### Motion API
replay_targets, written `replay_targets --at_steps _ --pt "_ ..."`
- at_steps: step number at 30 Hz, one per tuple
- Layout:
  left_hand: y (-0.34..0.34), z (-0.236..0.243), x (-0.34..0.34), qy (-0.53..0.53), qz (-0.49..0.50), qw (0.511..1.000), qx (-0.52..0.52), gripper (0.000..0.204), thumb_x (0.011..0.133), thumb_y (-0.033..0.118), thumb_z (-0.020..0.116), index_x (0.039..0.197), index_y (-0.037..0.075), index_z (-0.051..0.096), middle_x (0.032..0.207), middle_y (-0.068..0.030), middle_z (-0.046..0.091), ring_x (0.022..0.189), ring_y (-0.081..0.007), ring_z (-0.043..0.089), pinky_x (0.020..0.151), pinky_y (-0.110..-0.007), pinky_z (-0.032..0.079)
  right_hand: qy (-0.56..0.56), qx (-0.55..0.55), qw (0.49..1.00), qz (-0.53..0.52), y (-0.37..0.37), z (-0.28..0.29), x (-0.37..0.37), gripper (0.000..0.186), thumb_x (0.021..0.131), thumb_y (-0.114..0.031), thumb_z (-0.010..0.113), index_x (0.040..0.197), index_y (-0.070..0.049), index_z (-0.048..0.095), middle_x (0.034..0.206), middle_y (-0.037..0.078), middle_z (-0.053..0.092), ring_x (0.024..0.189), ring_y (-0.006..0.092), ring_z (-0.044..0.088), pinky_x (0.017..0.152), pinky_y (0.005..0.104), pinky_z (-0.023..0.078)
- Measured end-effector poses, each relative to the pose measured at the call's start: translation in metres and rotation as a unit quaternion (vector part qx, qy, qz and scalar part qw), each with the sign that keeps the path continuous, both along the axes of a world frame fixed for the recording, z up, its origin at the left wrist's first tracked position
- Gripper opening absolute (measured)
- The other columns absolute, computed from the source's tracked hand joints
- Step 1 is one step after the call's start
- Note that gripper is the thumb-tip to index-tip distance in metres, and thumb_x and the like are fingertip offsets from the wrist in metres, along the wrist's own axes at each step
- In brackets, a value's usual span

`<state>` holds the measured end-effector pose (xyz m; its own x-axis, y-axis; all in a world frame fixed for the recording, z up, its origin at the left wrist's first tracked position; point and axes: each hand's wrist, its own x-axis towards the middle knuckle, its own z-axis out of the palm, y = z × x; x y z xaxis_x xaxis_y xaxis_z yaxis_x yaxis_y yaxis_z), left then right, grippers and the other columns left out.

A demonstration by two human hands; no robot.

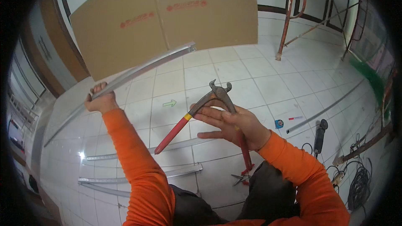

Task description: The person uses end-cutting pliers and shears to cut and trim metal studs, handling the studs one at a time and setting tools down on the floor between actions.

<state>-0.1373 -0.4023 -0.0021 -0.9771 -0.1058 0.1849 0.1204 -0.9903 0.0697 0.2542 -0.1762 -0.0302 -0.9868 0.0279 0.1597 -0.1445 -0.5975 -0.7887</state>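
Note:
My left hand (pixel 101 99) is closed round a long silver metal channel (pixel 138 72), raised at a slant with its far end up to the right. In my right hand (pixel 238 125) are pincers (pixel 219 94) with red and yellow handles, their curved jaws pointing away from me and spread apart. One handle lies against my right palm; the other sticks out to the left, beyond my fingers. Below that hand, a smaller tool with red grips (pixel 242 178) sits on the tiles, partly hidden by my leg.
More metal channels (pixel 138 180) lie before me, and another strip (pixel 326 111) at right. Nearby are a blue tape measure (pixel 279 124), a red marker (pixel 295 118), a dark power tool (pixel 320 137) and coiled cable (pixel 359 189). Cardboard (pixel 167 21) and rusty scaffolding (pixel 286 25) stand beyond.

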Motion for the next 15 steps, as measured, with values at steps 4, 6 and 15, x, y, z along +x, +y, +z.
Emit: replay_targets --at_steps 4,6,15 --pt "0.0 -0.01 -0.004 -0.005 0.06 0.996 0.06 0.02 0.079 0.028 0.045 0.075 0.011 0.035 0.061 -0.0025 0.033 0.051 -0.0159 0.035 0.049 -0.033 0.035 0.001 0.008 1.0 -0.022 -0.001 0.01 -0.004 0.07 0.095 -0.033 0.062 0.147 0.0 0.029 0.146 0.023 0.039 0.141 0.0392 0.037 0.11 0.0592 0.039" --pt "-0.017 -0.014 -0.01 0.053 0.044 0.992 0.109 0.018 0.079 0.026 0.044 0.075 0.011 0.036 0.059 -0.002 0.033 0.05 -0.0155 0.036 0.048 -0.032 0.036 -0.003 0.007 1.0 0.024 -0.002 0.009 -0.01 0.064 0.097 -0.028 0.058 0.146 0.001 0.03 0.145 0.024 0.041 0.14 0.0398 0.038 0.11 0.0571 0.04" --pt "-0.018 -0.008 -0.002 0.162 -0.033 0.976 0.139 0.013 0.079 0.02 0.045 0.079 0.009 0.038 0.064 -0.0016 0.033 0.053 -0.0149 0.035 0.05 -0.029 0.035 0.008 0.254 0.967 -0.022 -0.013 0.045 -0.028 0.062 0.1 -0.033 0.052 0.145 0.006 0.035 0.136 0.023 0.055 0.124 0.0282 0.054 0.093 0.0405 0.05"
